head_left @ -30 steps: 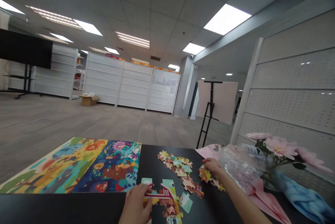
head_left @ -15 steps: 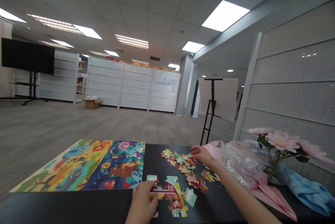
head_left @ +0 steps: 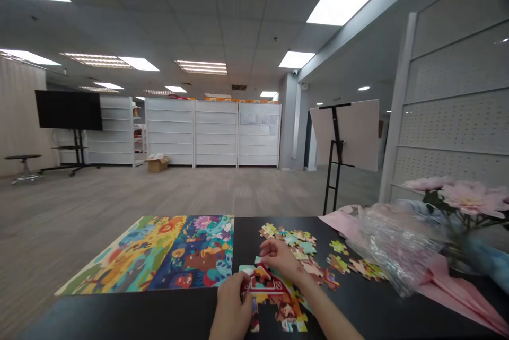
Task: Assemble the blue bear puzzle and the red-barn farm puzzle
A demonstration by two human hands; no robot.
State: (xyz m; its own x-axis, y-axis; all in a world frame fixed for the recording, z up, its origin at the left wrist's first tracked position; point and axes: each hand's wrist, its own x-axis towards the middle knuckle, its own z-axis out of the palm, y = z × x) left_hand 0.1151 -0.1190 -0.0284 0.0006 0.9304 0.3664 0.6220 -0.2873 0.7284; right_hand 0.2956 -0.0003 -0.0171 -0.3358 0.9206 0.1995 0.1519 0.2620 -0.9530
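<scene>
The left hand has its fingers closed on the left end of the red barn piece, whose long axis runs crosswise over the bench. The right hand sits nearer its far side, fingers curled narrow; whether they hold anything, I cannot tell. Loose pieces lie beyond, right of the puzzle poster.

Scattered jigsaw pieces around a red-barn section

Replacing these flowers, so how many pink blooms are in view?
2: a smaller pink bloom at the left of the bunch and a larger pink bloom to its right. More may be hidden past the picture's edge.
</scene>
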